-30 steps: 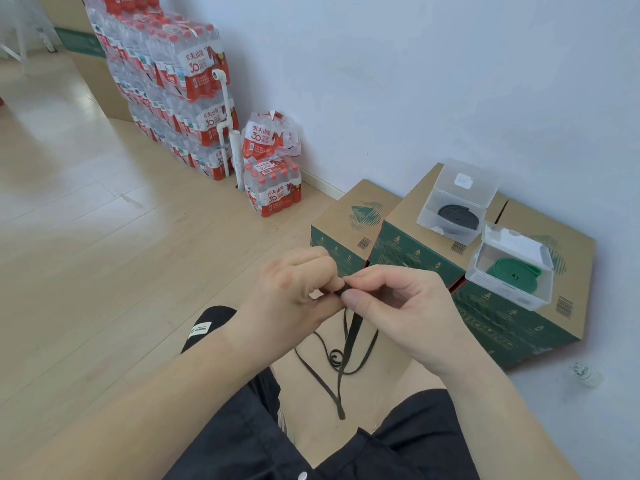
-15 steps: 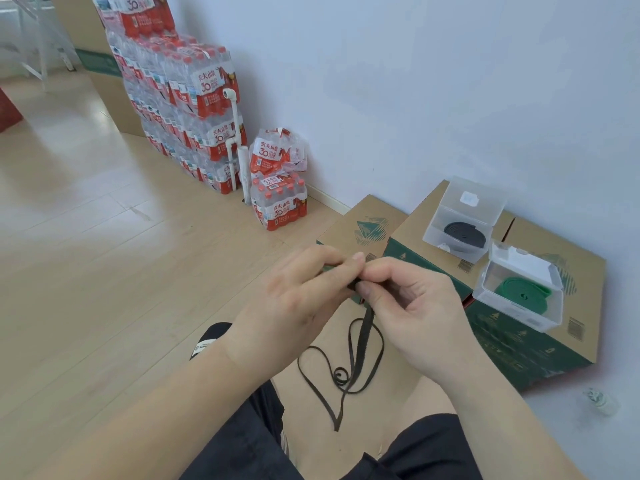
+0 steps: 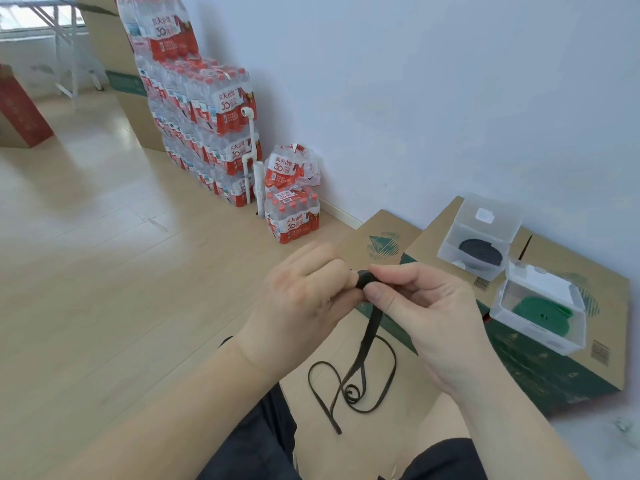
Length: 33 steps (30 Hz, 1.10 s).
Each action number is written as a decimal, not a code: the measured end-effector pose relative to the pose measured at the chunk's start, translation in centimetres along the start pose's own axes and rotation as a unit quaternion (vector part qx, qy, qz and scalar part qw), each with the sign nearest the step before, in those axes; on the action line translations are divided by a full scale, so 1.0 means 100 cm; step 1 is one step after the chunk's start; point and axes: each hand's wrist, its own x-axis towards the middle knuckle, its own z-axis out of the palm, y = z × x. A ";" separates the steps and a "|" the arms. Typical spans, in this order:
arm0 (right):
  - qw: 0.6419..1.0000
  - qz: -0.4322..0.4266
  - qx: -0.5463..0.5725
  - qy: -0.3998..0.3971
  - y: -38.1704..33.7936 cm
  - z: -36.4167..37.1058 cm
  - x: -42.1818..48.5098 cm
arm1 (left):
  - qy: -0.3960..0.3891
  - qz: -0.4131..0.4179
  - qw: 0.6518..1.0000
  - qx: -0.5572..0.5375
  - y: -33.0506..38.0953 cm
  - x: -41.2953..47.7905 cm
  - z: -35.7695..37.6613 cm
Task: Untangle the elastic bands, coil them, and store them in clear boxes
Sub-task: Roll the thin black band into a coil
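The left hand (image 3: 304,299) and right hand (image 3: 426,313), fingers curled, pinch a seemingly tight starter roll of the dark elastic band (image 3: 372,327), its tail looping down nearer the lap: wind flat, under even tension.

The hanging elastic band (image 3: 367,336) is black; a black coil (image 3: 480,251) lies in the far clear box (image 3: 491,216), a green coil (image 3: 540,311) in the near clear box (image 3: 540,337). The cartons (image 3: 611,299) are tan with dark green printed sides. The bottle packs (image 3: 221,109) carry red-and-white labels
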 end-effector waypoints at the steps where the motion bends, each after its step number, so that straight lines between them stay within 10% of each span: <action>1: 0.999 -0.016 -0.040 -0.004 0.000 0.000 0.001 | -0.001 0.003 1.000 -0.004 -0.001 -0.002 0.000; 9: 0.970 -0.065 -0.229 -0.052 -0.017 0.000 0.014 | -0.009 0.006 1.000 -0.022 -0.001 -0.006 -0.005; 21: 0.999 -0.001 0.034 -0.032 -0.017 0.015 0.008 | 0.035 0.005 0.999 0.001 0.003 0.003 -0.015; 33: 0.946 -0.131 -0.293 -0.028 -0.026 0.013 0.010 | 0.003 0.021 0.999 0.038 0.002 0.001 -0.012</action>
